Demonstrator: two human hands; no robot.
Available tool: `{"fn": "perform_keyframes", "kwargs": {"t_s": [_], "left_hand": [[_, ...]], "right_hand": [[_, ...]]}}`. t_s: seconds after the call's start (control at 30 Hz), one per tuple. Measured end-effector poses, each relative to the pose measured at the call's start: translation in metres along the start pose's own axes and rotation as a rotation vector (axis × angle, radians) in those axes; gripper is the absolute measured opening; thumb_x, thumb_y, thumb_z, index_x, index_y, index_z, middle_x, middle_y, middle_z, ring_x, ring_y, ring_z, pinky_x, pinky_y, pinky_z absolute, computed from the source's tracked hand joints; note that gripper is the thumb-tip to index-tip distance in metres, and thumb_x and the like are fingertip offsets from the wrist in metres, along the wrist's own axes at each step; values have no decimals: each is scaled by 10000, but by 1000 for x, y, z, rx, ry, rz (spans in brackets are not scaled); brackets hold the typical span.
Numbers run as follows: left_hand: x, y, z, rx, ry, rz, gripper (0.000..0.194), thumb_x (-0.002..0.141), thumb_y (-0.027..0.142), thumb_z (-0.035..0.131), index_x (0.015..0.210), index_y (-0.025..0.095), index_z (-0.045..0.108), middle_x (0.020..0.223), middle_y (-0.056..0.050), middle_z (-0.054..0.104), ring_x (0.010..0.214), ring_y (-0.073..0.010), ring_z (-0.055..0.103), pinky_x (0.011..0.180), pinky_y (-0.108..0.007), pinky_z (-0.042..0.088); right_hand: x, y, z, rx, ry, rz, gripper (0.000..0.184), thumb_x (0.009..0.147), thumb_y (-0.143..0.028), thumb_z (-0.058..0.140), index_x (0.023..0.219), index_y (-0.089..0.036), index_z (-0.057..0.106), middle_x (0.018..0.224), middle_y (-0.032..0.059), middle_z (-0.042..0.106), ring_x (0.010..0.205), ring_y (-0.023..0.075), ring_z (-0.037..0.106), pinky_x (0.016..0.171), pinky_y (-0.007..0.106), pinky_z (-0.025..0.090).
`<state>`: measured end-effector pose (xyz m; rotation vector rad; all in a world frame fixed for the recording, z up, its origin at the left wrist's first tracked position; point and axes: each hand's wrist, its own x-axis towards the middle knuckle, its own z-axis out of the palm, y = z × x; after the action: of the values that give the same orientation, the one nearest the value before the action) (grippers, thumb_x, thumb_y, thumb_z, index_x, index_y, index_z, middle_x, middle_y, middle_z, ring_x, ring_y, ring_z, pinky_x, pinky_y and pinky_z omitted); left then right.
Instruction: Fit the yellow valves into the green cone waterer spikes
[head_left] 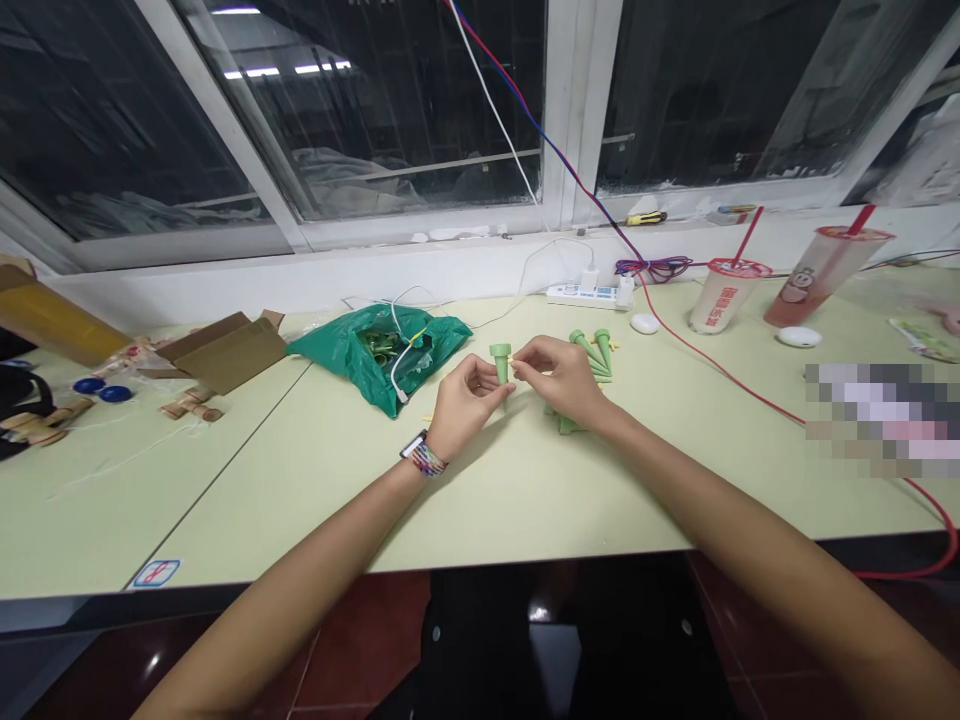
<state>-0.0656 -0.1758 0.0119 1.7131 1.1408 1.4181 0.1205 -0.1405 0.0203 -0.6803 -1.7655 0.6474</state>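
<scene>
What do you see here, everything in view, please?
Plastic spikes: several, green, one held, others on the table by the hands.
Plastic bag: one, green, left of the hands.
Cardboard box: one, brown, farther left.
Blue discs: two, blue, far left.
Cups: two, pinkish, red straws, right.
Power strip: one, white, back edge.
Utility knife: one, yellow, windowsill.
Left hand: one, holding a spike, watch and bracelet on wrist.
Right hand: one, fingertips at the held spike.

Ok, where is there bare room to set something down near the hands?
The widest free patch is the pale tabletop in front of the left hand and right hand, up to the table's front edge. Another lies between the green plastic spikes and the red cable. It's crowded behind the hands, around the green plastic bag and power strip.
</scene>
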Motion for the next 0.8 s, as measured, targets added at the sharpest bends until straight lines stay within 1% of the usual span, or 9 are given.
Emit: {"fn": "perform_keyframes", "kwargs": {"t_s": [0.13,0.2,0.27,0.37,0.47,0.6,0.7,0.8], "left_hand": [[2,0,0,-96,-42,-26,369,823,416,823,1045,178,649,819,-36,738,774,-185,717,685,-286,549],[2,1,-1,-137,-40,-42,413,823,454,817,1083,164,682,836,-52,760,775,-195,730,697,-302,564],[3,1,-3,-156,-17,-48,425,779,471,853,1023,153,710,851,-67,772,779,-206,739,722,-323,582],[3,0,-4,-166,11,-51,410,713,463,905,896,158,701,838,-69,774,771,-208,737,717,-323,581],[3,0,-5,-171,-3,-62,403,704,460,912,855,163,685,809,-57,765,740,-191,720,683,-303,561],[2,2,-6,-161,-15,-64,392,704,450,913,838,164,681,788,-45,755,703,-171,697,650,-282,542],[1,4,-6,-153,-19,-51,373,725,452,897,820,169,673,771,-41,751,690,-169,694,647,-283,547],[2,5,-5,-179,-32,-67,380,736,459,889,847,167,672,789,-51,760,710,-184,715,674,-302,572]], "right_hand": [[3,3,-1,226,-37,154,228,863,-413,778,886,-195,716,810,36,733,770,190,720,759,344,602],[3,4,0,312,-54,220,295,815,-455,823,872,-184,724,779,35,734,741,181,714,747,338,605],[3,4,2,358,-55,265,337,769,-479,857,842,-174,735,748,38,740,710,178,714,739,342,613],[4,3,3,405,-54,313,370,711,-492,898,806,-164,754,723,45,755,687,186,729,743,361,637],[3,2,2,453,-66,339,383,678,-490,921,791,-159,766,707,49,764,676,193,742,737,367,652],[2,1,-1,469,-81,348,387,676,-489,926,789,-157,763,703,46,767,668,198,753,719,362,656],[2,0,-1,435,-94,335,384,701,-492,910,794,-156,750,710,46,764,672,195,753,716,359,651],[2,1,-1,384,-116,293,362,764,-491,866,819,-162,726,745,45,765,713,195,754,753,362,642]]}}
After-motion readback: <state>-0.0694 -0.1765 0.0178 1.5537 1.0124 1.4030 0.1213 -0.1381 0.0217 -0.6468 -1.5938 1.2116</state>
